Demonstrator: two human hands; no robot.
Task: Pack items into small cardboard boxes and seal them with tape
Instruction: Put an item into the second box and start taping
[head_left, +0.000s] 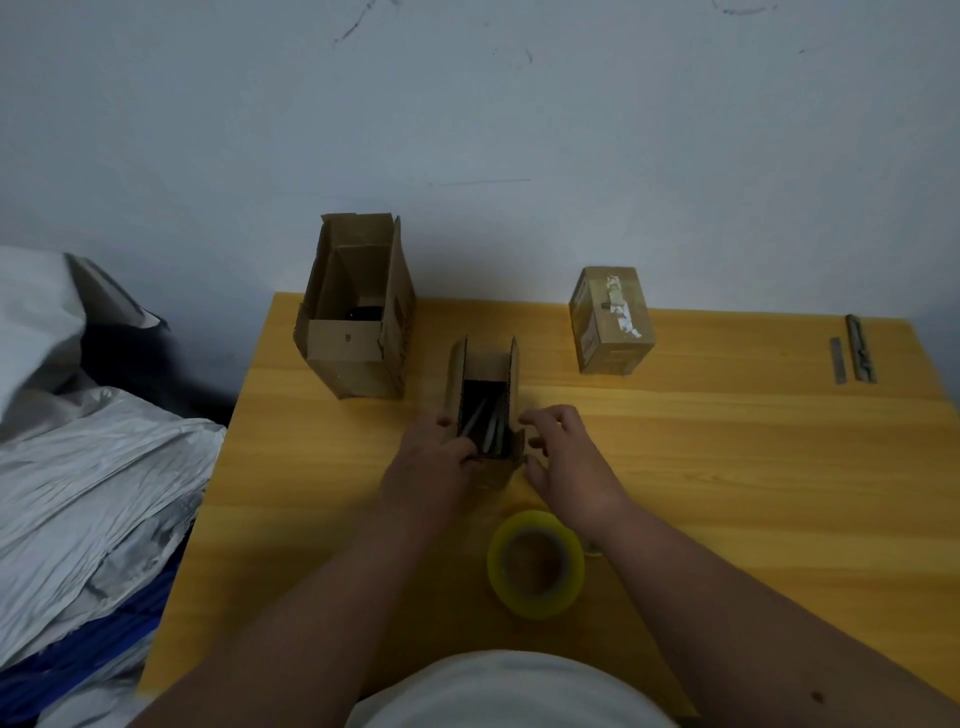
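A small open cardboard box (485, 364) stands in the middle of the yellow wooden table (727, 467), its flaps up, with several thin grey items (485, 423) inside. My left hand (428, 462) grips the box's near left edge, fingers curled over the rim into the opening. My right hand (563, 457) is at the box's near right corner, fingers bent against a side flap. A roll of yellow tape (536, 564) lies flat on the table just in front of the box, between my forearms.
A larger open cardboard box (358, 312) stands at the table's far left with something dark inside. A sealed small box (612, 322) sits far right of centre. Two grey metal strips (852, 351) lie at the far right. Crumpled grey bags (88, 467) pile up left of the table.
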